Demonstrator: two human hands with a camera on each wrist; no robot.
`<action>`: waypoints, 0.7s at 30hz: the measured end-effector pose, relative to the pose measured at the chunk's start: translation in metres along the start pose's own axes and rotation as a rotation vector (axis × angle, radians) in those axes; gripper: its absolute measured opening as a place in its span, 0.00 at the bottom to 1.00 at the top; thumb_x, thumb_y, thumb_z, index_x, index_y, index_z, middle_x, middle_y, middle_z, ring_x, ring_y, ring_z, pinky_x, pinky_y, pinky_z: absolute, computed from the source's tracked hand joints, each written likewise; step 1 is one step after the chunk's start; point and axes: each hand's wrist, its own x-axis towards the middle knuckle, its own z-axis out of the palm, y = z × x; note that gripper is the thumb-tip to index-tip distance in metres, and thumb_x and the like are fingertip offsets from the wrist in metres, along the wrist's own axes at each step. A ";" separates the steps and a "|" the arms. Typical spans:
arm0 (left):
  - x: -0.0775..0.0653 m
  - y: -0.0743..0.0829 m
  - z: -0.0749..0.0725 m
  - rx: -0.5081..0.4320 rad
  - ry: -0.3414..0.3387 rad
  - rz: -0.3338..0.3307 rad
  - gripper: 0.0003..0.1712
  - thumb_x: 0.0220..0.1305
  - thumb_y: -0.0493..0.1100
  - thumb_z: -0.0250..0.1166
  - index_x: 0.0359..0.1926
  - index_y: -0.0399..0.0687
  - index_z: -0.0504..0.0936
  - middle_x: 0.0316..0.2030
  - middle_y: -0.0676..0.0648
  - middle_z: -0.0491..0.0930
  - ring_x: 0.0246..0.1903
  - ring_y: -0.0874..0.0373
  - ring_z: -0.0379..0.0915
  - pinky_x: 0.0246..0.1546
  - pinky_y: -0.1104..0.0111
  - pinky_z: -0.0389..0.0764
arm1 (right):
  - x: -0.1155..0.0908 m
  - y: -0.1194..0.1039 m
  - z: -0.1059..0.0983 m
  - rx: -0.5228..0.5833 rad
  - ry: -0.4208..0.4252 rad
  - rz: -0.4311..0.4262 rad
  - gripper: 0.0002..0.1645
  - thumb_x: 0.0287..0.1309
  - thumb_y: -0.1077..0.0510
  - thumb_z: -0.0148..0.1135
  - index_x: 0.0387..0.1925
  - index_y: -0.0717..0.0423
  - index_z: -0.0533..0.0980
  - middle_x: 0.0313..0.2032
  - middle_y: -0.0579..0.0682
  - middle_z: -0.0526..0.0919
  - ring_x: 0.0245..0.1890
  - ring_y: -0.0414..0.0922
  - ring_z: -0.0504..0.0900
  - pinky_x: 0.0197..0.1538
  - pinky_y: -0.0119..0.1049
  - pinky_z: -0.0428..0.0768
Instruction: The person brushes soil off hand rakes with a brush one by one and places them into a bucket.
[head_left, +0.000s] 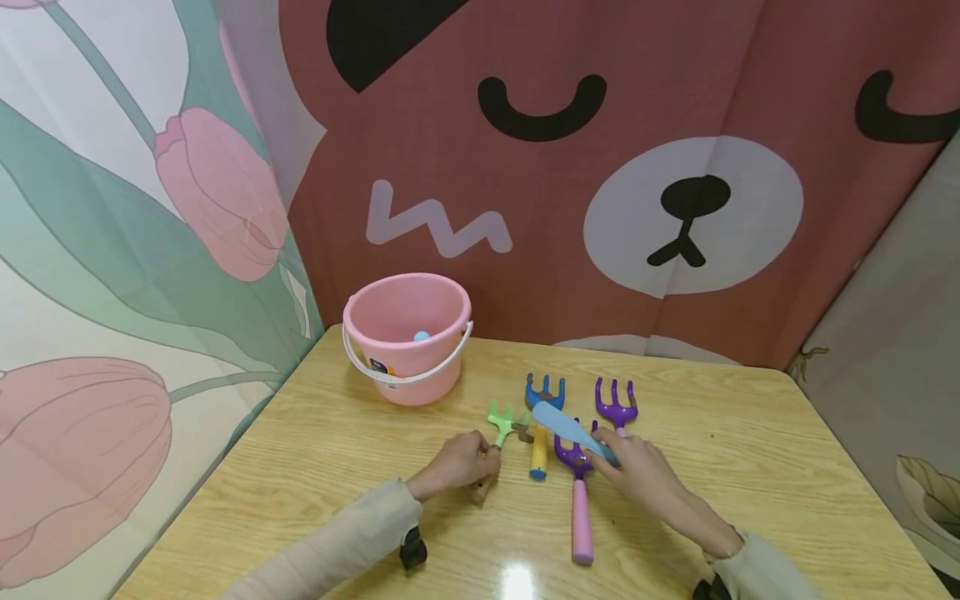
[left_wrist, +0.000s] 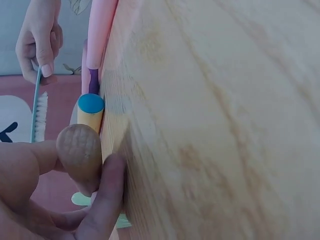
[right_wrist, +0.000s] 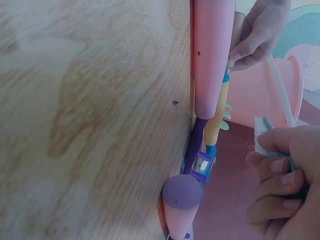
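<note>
Gripping on the left: the left hand [head_left: 457, 462] has its thumb and fingers drawn in around the brown handle of the green rake [head_left: 502, 422], with only the handle's width between them.
Green rake: in the left hand, tines pointing away from the person, right of the bucket's base; whether it touches the desk [head_left: 712, 500] I cannot tell.
Gripping on the right: the right hand [head_left: 637, 471] curls its fingers around the light-blue brush [head_left: 567, 428], leaving little gap.
Light-blue brush: raised above the desk, its white bristles facing down; from the head view it overlaps the tines of the nearer purple rake and part of the blue rake.
Blue rake [head_left: 539, 450]: lying between the two hands, yellow handle toward the person, just beside the green one.
Nearer purple rake [head_left: 580, 492]: on the desk, pink handle toward the person.
Farther purple rake [head_left: 617, 407]: further right, its handle mostly hidden by the right hand.
Pink bucket [head_left: 416, 393]: upright at the desk's far left, white handle hanging across its front, a light-blue piece [head_left: 422, 336] inside.
Backdrop: a bear-print cloth [head_left: 540, 192] behind, a tulip-print cloth [head_left: 112, 208] to the left.
</note>
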 end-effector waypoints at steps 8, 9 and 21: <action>0.001 0.000 -0.001 -0.019 -0.023 -0.014 0.15 0.62 0.43 0.60 0.44 0.36 0.78 0.21 0.51 0.77 0.19 0.61 0.73 0.27 0.68 0.77 | 0.000 -0.001 0.000 -0.001 -0.004 0.015 0.07 0.62 0.56 0.67 0.36 0.53 0.76 0.15 0.39 0.62 0.13 0.32 0.59 0.15 0.25 0.60; 0.001 0.000 0.000 -0.014 -0.026 -0.021 0.16 0.62 0.43 0.60 0.45 0.35 0.78 0.21 0.51 0.77 0.18 0.60 0.74 0.28 0.67 0.77 | -0.001 -0.001 0.000 0.001 -0.004 0.016 0.07 0.62 0.56 0.67 0.36 0.53 0.76 0.15 0.39 0.62 0.13 0.32 0.59 0.15 0.25 0.60; 0.004 -0.005 0.003 -0.022 -0.007 -0.032 0.15 0.68 0.47 0.61 0.42 0.37 0.78 0.18 0.50 0.75 0.13 0.61 0.71 0.21 0.68 0.76 | -0.002 -0.001 -0.001 -0.007 0.004 0.018 0.11 0.61 0.55 0.67 0.42 0.57 0.79 0.15 0.38 0.64 0.13 0.33 0.60 0.15 0.28 0.63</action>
